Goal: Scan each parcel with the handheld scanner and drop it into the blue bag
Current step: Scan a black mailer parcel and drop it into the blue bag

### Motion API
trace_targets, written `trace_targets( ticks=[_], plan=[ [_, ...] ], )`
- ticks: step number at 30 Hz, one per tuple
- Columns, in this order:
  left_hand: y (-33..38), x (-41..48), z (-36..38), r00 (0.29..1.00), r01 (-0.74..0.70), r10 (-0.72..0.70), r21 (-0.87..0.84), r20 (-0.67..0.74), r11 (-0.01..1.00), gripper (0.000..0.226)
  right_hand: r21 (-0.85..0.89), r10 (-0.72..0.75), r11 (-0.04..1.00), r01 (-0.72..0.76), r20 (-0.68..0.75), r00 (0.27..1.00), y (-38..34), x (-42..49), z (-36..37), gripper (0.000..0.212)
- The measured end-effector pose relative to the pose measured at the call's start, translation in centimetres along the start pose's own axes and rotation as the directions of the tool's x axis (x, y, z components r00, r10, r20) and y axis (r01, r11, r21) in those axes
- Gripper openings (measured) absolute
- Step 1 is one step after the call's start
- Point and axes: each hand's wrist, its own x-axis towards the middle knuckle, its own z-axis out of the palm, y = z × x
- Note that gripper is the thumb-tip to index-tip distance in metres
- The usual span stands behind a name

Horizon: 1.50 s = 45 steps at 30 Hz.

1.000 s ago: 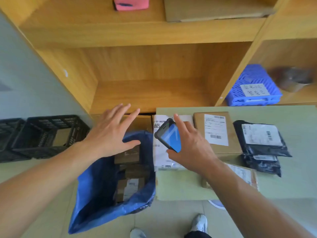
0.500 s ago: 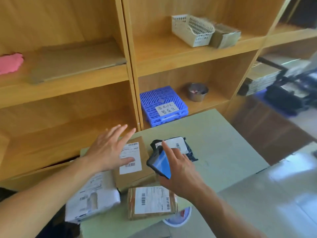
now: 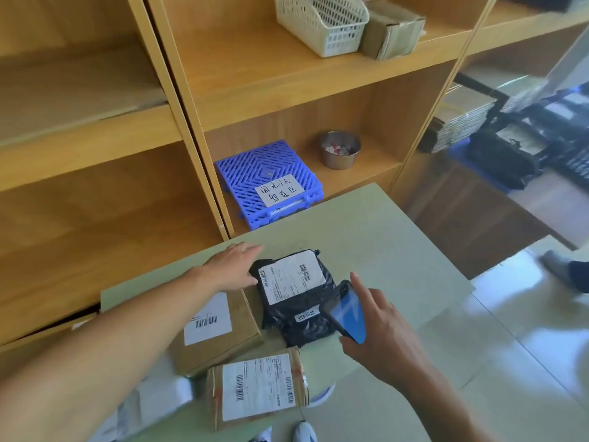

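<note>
On the pale green table lie two black poly-bag parcels with white labels, stacked. My left hand reaches flat over the table, its fingers straight, touching the upper black parcel's left edge. My right hand grips the handheld scanner, a dark phone-like device with a blue screen, just right of the black parcels. A flat cardboard parcel lies under my left forearm. A taped brown parcel sits at the table's front edge, a white bag parcel beside it. The blue bag is out of view.
Wooden shelving stands behind the table with a blue plastic crate, a metal cup, a white basket and a cardboard box. Black parcels and flattened cartons lie at right. Another person's foot is at the right edge.
My view swung right, away from the blue bag. My left hand moved from above the bag across the cardboard parcel to the black parcels. My right hand followed with the scanner.
</note>
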Motion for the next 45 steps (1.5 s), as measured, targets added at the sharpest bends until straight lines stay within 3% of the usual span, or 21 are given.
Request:
trace_targets(
  ticks=[6, 12, 18, 21, 25, 32, 38, 41, 45],
  plan=[
    [-1.3, 6.6, 0.6, 0.998, -0.022, 0.02, 0.039, 0.066, 0.999, 0.056, -0.019, 0.088, 0.996, -0.088, -0.002, 0.996, 0.5, 2.1, 0.1, 0.104],
    [-1.0, 10.4, 2.4, 0.993, -0.047, 0.046, 0.01, 0.109, 0.999, 0.072, -0.022, 0.122, 0.992, -0.121, 0.008, 0.993, 0.1, 4.0, 0.8, 0.104],
    [-0.7, 10.8, 4.3, 0.992, 0.016, -0.007, -0.071, 0.125, 0.997, 0.068, -0.006, 0.148, 0.989, -0.148, 0.032, 0.989, -0.4, 4.4, 1.8, 0.104],
    [-0.5, 10.7, 4.9, 0.993, 0.066, -0.048, -0.171, 0.107, 0.983, 0.079, -0.01, 0.155, 0.988, -0.155, 0.037, 0.987, -0.4, 4.0, 1.9, 0.105],
    [-0.1, 10.5, 4.8, 0.991, 0.07, -0.036, -0.276, 0.128, 0.959, 0.052, -0.003, 0.174, 0.985, -0.174, 0.034, 0.984, -0.2, 3.4, 1.6, 0.107],
    [2.2, 7.4, 3.4, 0.982, 0.051, -0.143, -0.559, -0.121, 0.827, 0.03, 0.0, 0.143, 0.99, -0.143, -0.018, 0.99, 0.3, 2.1, 0.0, 0.105],
    [4.0, 1.1, 1.5, 0.91, -0.036, -0.281, -0.732, -0.306, 0.68, 0.032, 0.082, 0.038, 0.996, -0.03, -0.094, 0.995, -1.1, 1.7, -2.5, 0.1],
    [4.2, -2.4, 1.4, 0.876, -0.015, -0.358, -0.76, -0.324, 0.65, 0.036, 0.107, -0.037, 0.993, 0.05, -0.116, 0.992, -2.2, 1.6, -3.3, 0.099],
    [3.3, -7.0, 2.0, 0.773, 0.022, -0.498, -0.769, -0.392, 0.639, 0.029, 0.107, -0.129, 0.985, 0.136, -0.071, 0.989, -4.1, 1.2, -3.5, 0.102]
  ],
)
